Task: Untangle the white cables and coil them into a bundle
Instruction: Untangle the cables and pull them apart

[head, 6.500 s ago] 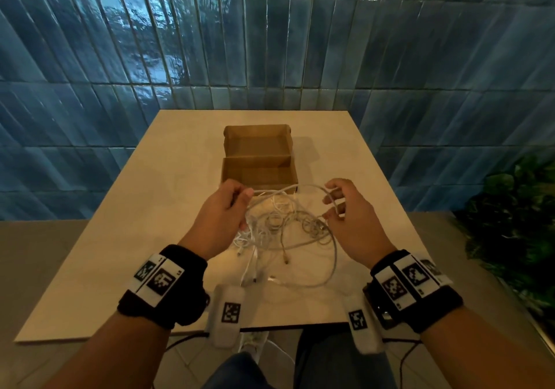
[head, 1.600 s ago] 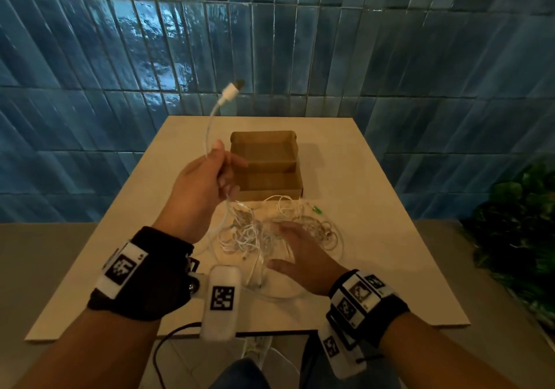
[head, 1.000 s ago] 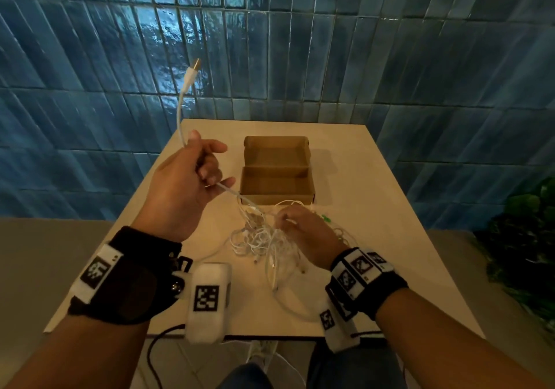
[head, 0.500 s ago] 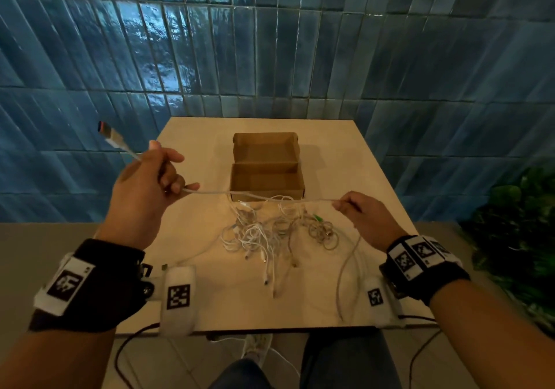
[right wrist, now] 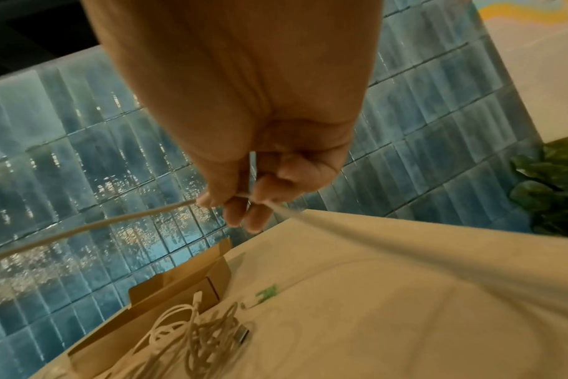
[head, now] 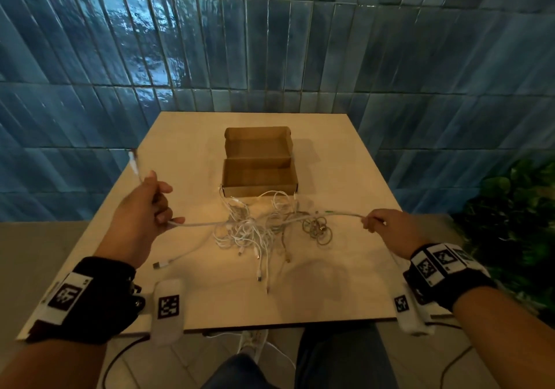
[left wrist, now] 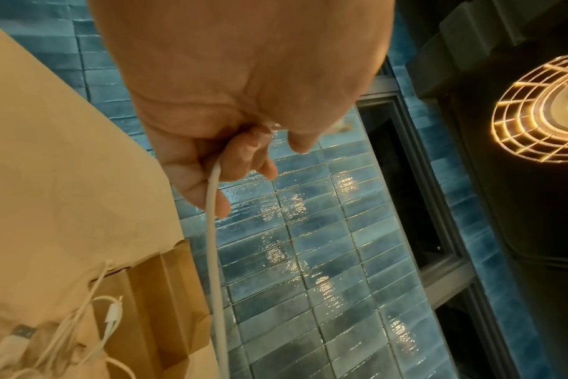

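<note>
**One cable stretched between both hands above the tangle**

Your hands stand wider apart than half a second ago. Your left hand (head: 144, 208) has dropped slightly and come inward, and the plug end (head: 133, 162) that pointed out to the left now stands more upright above your knuckles. Your right hand (head: 381, 223) has moved out toward the right edge of the table (head: 345, 154). A second before, that hand lay on the pile; it is now clear of it.

Your left hand is closed round the white cable (head: 204, 224), fingers curled, with the line leaving beneath the little finger. Your right hand pinches the same cable between thumb and fingertips (right wrist: 240, 215), the other fingers curled in. The cable runs nearly level between the two hands, crossing over the pile.

The remaining tangle of white cables (head: 255, 232) lies on the table between your hands, just in front of the open cardboard box (head: 259, 175), with several loose ends trailing toward you. A plug (head: 159, 265) lies apart at the left of the pile. Small coiled loops (head: 319, 231) sit at its right.

The table is pale and plain. Behind it stands a wall of glossy blue tiles (head: 270, 43). Green foliage (head: 516, 208) shows at the right. The left wrist view shows a caged lamp (left wrist: 548, 107) lit overhead.
</note>
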### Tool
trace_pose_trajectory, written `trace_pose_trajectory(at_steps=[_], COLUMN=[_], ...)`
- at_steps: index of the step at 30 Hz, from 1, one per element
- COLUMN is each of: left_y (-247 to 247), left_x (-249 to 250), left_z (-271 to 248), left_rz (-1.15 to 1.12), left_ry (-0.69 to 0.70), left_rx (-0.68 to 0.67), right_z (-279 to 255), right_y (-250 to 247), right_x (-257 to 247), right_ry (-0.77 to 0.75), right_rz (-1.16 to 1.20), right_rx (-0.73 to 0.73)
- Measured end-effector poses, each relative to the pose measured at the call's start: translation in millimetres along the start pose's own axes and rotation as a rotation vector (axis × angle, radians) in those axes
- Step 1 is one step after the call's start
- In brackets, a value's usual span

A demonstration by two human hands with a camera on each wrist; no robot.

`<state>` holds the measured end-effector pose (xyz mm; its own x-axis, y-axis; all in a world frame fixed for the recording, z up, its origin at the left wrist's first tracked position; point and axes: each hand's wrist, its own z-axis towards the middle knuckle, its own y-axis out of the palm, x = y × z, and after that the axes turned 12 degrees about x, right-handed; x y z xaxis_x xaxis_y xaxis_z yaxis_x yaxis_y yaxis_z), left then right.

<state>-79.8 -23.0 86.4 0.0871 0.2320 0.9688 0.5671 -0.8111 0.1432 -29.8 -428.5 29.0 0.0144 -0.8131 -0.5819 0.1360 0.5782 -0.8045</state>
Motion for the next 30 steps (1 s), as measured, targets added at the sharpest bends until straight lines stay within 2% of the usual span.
trace_pose_trajectory(at_steps=[6, 8, 11, 13, 16, 19, 24, 27, 30], left_y=[-0.9, -0.3, 6.2, 9.6, 9.9, 5.9, -3.6, -4.6, -1.1], left_x=[-14.7, -20.1, -28.3, -33.7, -40.8, -46.7, -54.6, -56.1, -56.8], left_z=[7.1, 5.8, 2.3, 2.7, 6.4, 10.4, 21.6, 26.9, 28.0], left_rz=[-0.012, -0.012, 0.035, 0.07, 0.098, 0.101, 0.134, 0.169, 0.193], left_ry=[-0.102, -0.117, -0.12, -0.116, -0.109, -0.095, -0.052, -0.013, 0.02], left_rx=[-0.021, -0.076, -0.165, -0.19, -0.169, -0.102, -0.042, -0.02, -0.029], right_z=[-13.4, -17.7, -18.6, -17.9, -21.4, -23.6, -21.6, -14.4, -5.2], right_y=[-1.8, -4.2, 1.2, 3.9, 6.1, 21.2, 43.1, 53.0, 61.6], right_x=[2.5, 3.4, 8.0, 9.2, 9.1, 14.6, 9.1, 5.4, 0.2], right_ry=[0.146, 0.116, 0.076, 0.056, 0.062, 0.152, 0.11, 0.068, 0.013], right_rz=[0.096, -0.017, 0.034, -0.051, -0.25, -0.189, -0.182, -0.197, -0.145], right_rx=[-0.043, 0.09, 0.393, 0.457, 0.264, 0.009, -0.148, -0.156, 0.0])
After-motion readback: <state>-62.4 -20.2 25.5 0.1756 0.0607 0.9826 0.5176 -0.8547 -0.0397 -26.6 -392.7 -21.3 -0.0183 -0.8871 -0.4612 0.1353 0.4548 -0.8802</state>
